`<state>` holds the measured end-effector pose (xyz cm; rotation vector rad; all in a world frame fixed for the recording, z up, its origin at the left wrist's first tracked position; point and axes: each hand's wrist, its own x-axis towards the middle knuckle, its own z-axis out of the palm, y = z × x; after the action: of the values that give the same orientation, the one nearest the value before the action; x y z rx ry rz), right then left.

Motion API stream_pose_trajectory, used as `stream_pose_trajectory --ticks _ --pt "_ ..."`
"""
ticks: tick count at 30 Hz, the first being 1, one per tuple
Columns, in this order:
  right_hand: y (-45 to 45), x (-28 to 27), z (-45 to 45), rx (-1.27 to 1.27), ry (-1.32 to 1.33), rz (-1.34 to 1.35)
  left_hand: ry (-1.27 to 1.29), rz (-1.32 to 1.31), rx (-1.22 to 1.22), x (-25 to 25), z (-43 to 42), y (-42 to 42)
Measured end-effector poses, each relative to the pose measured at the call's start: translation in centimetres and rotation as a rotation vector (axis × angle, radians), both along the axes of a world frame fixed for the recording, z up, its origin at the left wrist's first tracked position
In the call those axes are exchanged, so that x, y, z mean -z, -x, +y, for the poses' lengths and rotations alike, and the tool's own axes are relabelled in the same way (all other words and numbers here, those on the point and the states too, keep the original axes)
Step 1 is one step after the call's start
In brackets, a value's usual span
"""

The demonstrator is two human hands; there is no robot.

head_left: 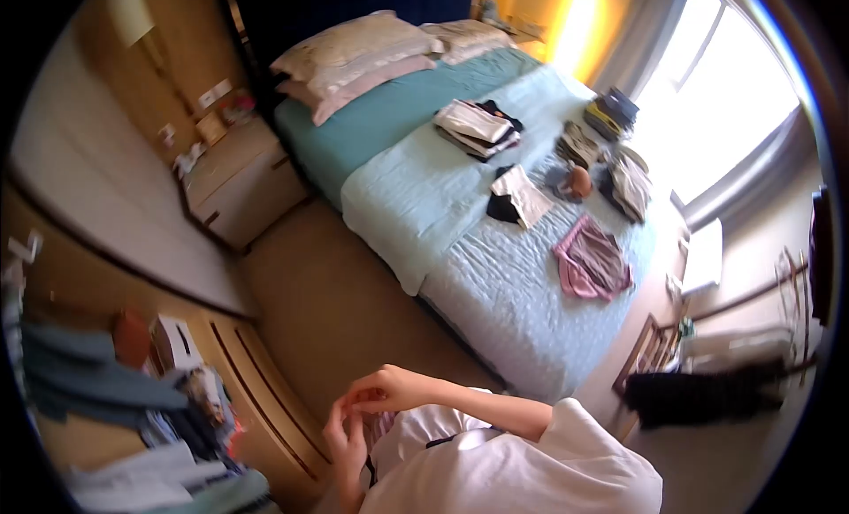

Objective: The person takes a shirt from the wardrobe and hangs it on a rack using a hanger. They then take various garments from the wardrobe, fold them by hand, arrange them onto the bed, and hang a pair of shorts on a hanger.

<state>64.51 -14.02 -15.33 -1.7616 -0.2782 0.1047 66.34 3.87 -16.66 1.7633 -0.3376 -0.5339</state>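
My two hands meet in front of my white top, at the lower middle of the head view. My right hand (393,388) reaches across from the right, its fingers curled in and touching the other hand. My left hand (345,439) comes up from below, fingers drawn together against the right fingertips. Both look closed; anything small between them cannot be made out. A bit of pinkish striped cloth (382,424) shows just below them. The bed (460,266) lies ahead, with folded light and dark clothes (478,127), a cream and black garment (522,198) and pink shorts (594,259).
More clothes (630,185) lie near the bed's window side. Pillows (358,54) rest at the headboard. Left are a bedside cabinet (243,182) and an open wardrobe with piled clothes (97,373). A rack with dark clothing (699,397) stands right. Brown floor (332,293) runs alongside the bed.
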Motion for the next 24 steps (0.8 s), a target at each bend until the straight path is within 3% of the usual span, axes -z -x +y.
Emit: stream_pose_trajectory --ticks 6,8,9,10,11,12,13,14,15,16,18,19,20,21,22,24 --pt "-0.9 -2.4 -0.7 0.467 -0.244 0.036 -0.129 -0.27 0.341 -5.3 -4.2 -8.1" --pt "-1.6 -4.1 -1.5 0.415 -0.078 0.118 -0.062 -0.199 0.414 -7.8 -4.5 -9.2" --pt "-1.0 -6.1 -0.6 0.51 -0.137 0.122 -0.009 -0.264 0.53 -8.2 -4.3 -9.8" --pt "-5.8 -4.9 0.0 0.321 -0.098 0.095 -0.057 -0.416 0.337 -9.2 -1.8 -11.9" --pt "-5.3 -7.1 -0.2 0.446 -0.135 0.128 0.024 -0.494 0.411 -9.3 -3.1 -12.6" --pt "-2.7 -5.2 -0.5 0.555 -0.215 0.133 0.108 -0.463 0.512 -10.0 -4.1 -12.0" --pt "-6.9 -4.3 0.2 0.371 -0.326 0.092 0.015 -0.536 0.318 -11.0 -1.5 -13.2" --pt "-7.8 -3.4 -1.7 0.205 -0.328 0.147 0.005 -0.557 0.343 -11.3 -1.2 -14.1" --pt "-6.7 -7.6 0.3 0.241 -0.363 0.099 -0.039 -0.58 0.241 -12.1 0.4 -13.3" --pt "-7.7 -7.2 0.2 0.02 -0.417 0.027 -0.056 -0.622 0.156 -13.2 2.2 -12.7" --pt "-11.1 -10.6 3.5 -0.078 -0.436 -0.136 -0.135 -0.599 -0.003 -16.9 6.0 -13.6" --pt "-13.6 -11.4 5.6 -0.092 -0.41 -0.227 -0.199 -0.837 -0.235 -17.7 8.8 -14.8" --pt "-16.2 -12.1 7.8 -0.091 -0.382 -0.315 -0.301 -0.888 -0.45 -19.1 11.9 -15.4" --pt "-18.4 -13.3 10.5 -0.175 -0.306 -0.293 -0.166 -0.834 -0.672 -19.5 15.6 -15.6" --pt "-20.5 -14.5 11.8 -0.258 -0.229 -0.272 -0.233 -0.889 -0.842 -21.1 18.7 -15.7" --pt "-25.5 -16.1 13.1 -0.329 -0.16 -0.417 -0.269 -0.961 -1.169 -24.0 20.0 -14.1"
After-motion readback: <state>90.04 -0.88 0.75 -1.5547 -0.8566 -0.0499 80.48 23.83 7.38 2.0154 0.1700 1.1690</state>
